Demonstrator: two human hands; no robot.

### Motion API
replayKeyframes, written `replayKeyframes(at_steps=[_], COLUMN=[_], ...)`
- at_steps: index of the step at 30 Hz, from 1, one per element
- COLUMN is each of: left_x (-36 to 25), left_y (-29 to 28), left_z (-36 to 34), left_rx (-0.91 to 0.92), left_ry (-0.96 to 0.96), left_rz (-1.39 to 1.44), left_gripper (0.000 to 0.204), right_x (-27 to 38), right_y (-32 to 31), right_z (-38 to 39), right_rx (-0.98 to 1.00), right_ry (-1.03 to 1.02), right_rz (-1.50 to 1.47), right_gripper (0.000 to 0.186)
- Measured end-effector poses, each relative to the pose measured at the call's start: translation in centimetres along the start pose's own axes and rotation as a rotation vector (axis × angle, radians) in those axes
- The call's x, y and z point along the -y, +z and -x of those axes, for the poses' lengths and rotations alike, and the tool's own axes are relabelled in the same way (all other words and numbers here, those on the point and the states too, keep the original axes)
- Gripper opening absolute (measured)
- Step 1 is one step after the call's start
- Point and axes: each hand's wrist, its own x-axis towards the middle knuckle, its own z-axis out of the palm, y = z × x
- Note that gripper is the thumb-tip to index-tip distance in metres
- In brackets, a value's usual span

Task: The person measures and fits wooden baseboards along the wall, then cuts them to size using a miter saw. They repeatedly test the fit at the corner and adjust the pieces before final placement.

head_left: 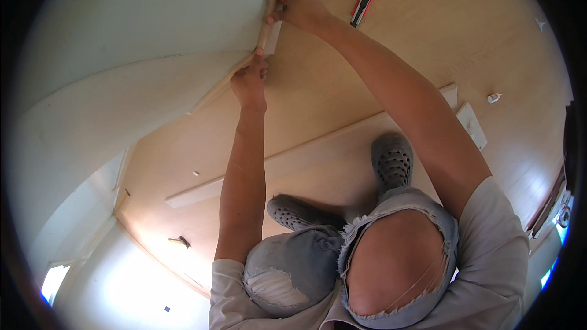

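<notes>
A narrow beige trim strip [264,32] runs along the foot of the pale wall, up to the corner. My right hand [301,10] is closed at its far end beside the corner, with thumb and fingers gripping the strip's edge. Closer to me, my left hand [249,85] has curled fingers, and its thumb presses on the same strip. A white flat piece [274,38] lies against the strip between my two hands. Both palms are turned away, so part of the grip is hidden.
To the right of my right hand lies a red and grey utility knife [367,1] on the wood-look floor [330,79]. A long pale board [330,137] crosses in front of my shoes. Further right are a white rectangular piece [471,124] and a small white bottle [494,97].
</notes>
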Motion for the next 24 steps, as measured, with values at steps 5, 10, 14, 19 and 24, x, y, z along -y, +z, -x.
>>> replayKeyframes(at_steps=[5,10,14,19,24], left_x=[0.5,0.7,0.8,1.0,0.9], left_y=[-0.1,-0.3,-0.3,0.0,-0.1], left_z=[-0.2,-0.2,-0.1,-0.2,-0.3], left_rx=[-0.012,0.008,0.011,-0.022,-0.008], left_ry=[0.01,-0.005,0.013,0.011,0.02], left_rz=[-0.011,-0.033,-0.017,0.039,-0.009], left_gripper=[0.04,0.041,0.041,0.04,0.04], right_x=[0.0,-0.4,-0.3,-0.2,-1.0], right_y=[0.0,0.2,0.2,0.5,1.0], right_z=[0.3,0.6,0.7,0.5,0.3], right_rx=[-0.015,-0.034,-0.029,-0.015,-0.004], right_ry=[-0.018,-0.002,-0.021,0.019,0.057], right_rz=[-0.041,-0.039,-0.035,-0.031,-0.069], right_gripper=[0.073,0.075,0.076,0.077,0.078])
